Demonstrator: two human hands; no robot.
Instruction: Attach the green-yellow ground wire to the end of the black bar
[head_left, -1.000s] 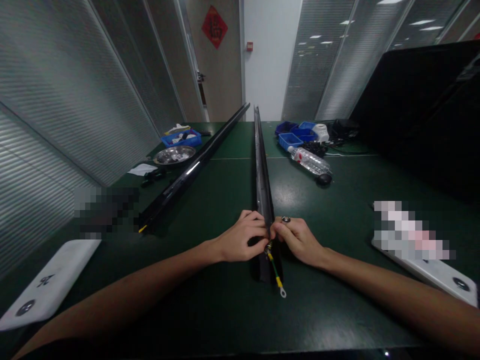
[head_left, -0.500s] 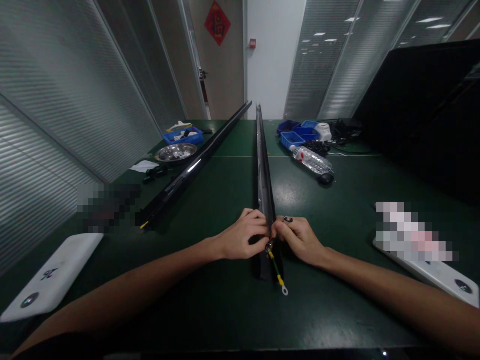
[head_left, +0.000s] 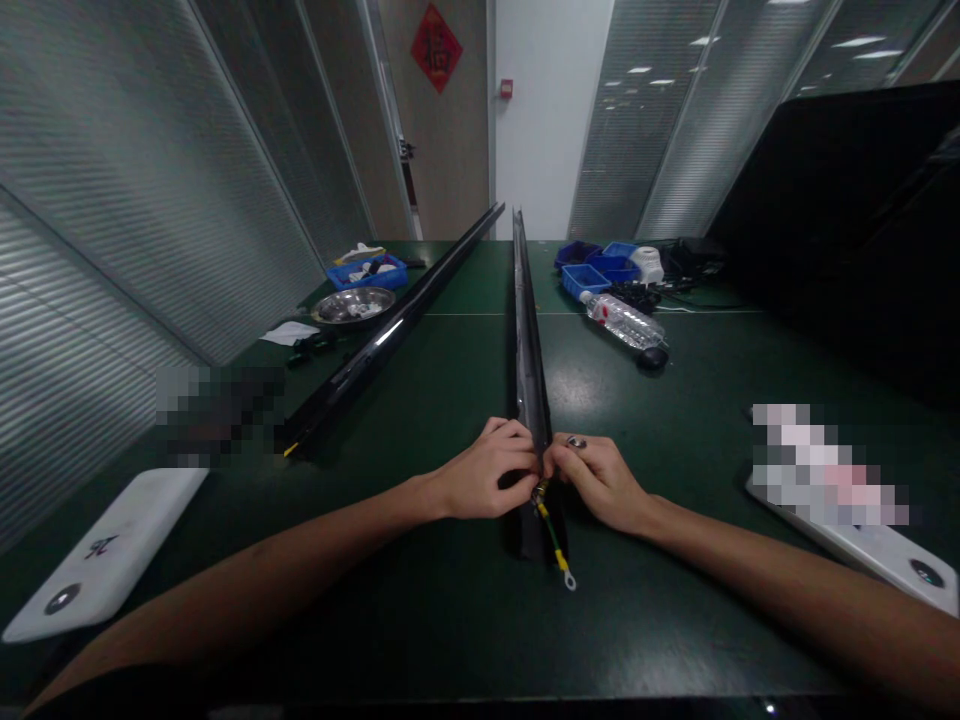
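A long black metal channel (head_left: 525, 340) runs away from me along the table, its near end between my hands. My left hand (head_left: 487, 472) grips its left side, fingers bent over the edge and thumb beside a small metal fastening. From the right, my right hand (head_left: 600, 482), with a ring on one finger, pinches at the same spot; what is between its fingertips is hidden. A short green-and-yellow earth wire (head_left: 553, 532) comes from the fastening and hangs toward me, ending in a bare ring terminal (head_left: 570, 580).
Another black channel (head_left: 390, 335) lies slantwise to the left. Behind it are a metal dish (head_left: 352, 307) and a blue tray (head_left: 367, 275). Blue bins (head_left: 585, 280), a plastic bottle (head_left: 624, 320) and cables stand at the right back. White devices (head_left: 112, 550) flank my arms.
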